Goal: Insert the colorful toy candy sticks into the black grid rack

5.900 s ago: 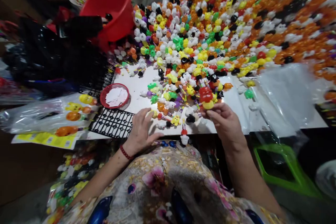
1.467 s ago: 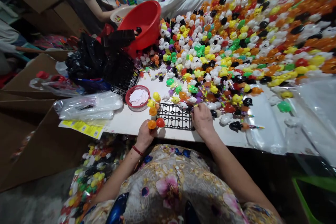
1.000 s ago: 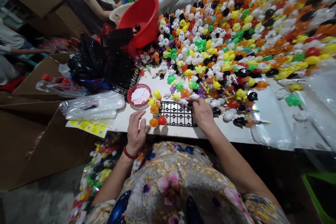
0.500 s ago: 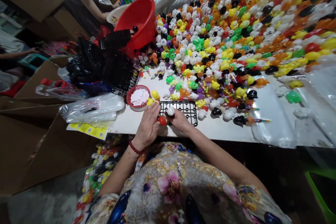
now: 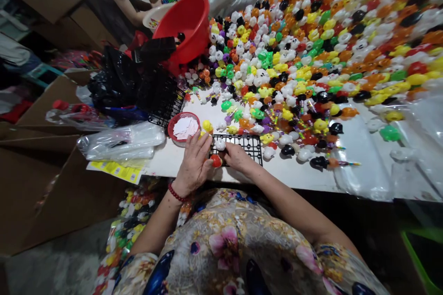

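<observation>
Cardboard box [image 5: 65,184]: cut off at my left edge; its inside is too dark for me to read.
Co-worker [image 5: 121,0]: I get a grey sleeve and a forearm; the rest is cropped.
Red basket [image 5: 178,141]: holds white slips [image 5: 186,127]; I can't make out any print.
Left hand [image 5: 194,163]: fingers straight and loosely together, thumb apart, just beside the red head [image 5: 216,161]. It covers the left end of the black rack [image 5: 260,150]; what it touches underneath, I can't tell.
Yellow head [image 5: 207,125]: round, just beyond the left fingertips.
Red head: round, glossy, at the rack's near left corner.
White head [image 5: 220,144]: small, rounded, shiny, over the left part of the rack; its lower end is hidden from me. Half a second ago I had it slightly further right.
Right hand [image 5: 238,157]: thumb and fingers closed on the white head's lower part, tips hidden. A second ago it was at the rack's right end.
Black rack: open grid, flat on the table.
Heap [image 5: 311,55]: orange, white, yellow, green and black heads, running out of my frame.
</observation>
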The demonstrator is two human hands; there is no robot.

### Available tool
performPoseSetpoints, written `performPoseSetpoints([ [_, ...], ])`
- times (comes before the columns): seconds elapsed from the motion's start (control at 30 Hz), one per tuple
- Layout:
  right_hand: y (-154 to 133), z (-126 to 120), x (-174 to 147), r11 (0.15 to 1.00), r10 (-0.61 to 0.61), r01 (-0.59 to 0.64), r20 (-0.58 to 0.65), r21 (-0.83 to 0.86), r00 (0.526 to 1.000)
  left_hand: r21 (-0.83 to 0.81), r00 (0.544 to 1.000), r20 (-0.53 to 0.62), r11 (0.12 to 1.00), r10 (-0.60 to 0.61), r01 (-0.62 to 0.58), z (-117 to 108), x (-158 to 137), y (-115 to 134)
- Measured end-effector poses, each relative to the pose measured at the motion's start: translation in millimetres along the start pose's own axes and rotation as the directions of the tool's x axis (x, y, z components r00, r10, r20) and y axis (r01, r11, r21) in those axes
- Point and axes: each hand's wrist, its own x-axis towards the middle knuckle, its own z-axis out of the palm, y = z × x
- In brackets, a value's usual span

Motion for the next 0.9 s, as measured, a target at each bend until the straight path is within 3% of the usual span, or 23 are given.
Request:
performPoseSetpoints([
  [0.13,-2,4,0,0.99,-0.018,0.026,0.058,-0.137,0.998,0.009,0.998,0.04,0.999,0.052,-0.053,1,4,-1],
  [0.3,1,9,0,0.988,-0.08,0.087,0.056,-0.13,0.995,0.043,0.991,0.113,0.997,0.064,-0.07,4,6,-1],
  [0.43,18,-6,-5,0.98,-0.165,0.15,-0.112,-0.13,0.98,0.046,0.995,0.084,0.998,0.048,-0.052,3,7,-2],
  [0.57,32,-31,-4,0.908,-0.062,-0.069,-0.295,-0.413,0.953,0.029,0.995,0.079,0.998,0.053,-0.056,0,10,-2],
  [0.7,33,-44,9,0.81,0.035,-0.195,-0.286,-0.553,0.957,0.013,0.993,0.097,0.997,0.07,-0.071,1,14,-1],
  [0.8,32,-45,15,0.837,0.029,-0.188,-0.302,-0.514,0.953,0.013,0.992,0.104,0.997,0.068,-0.069,3,14,-2],
  [0.9,31,-38,15,0.943,0.015,-0.133,-0.363,-0.304,0.932,0.016,0.993,0.104,0.998,0.064,-0.066,2,12,-3],
])
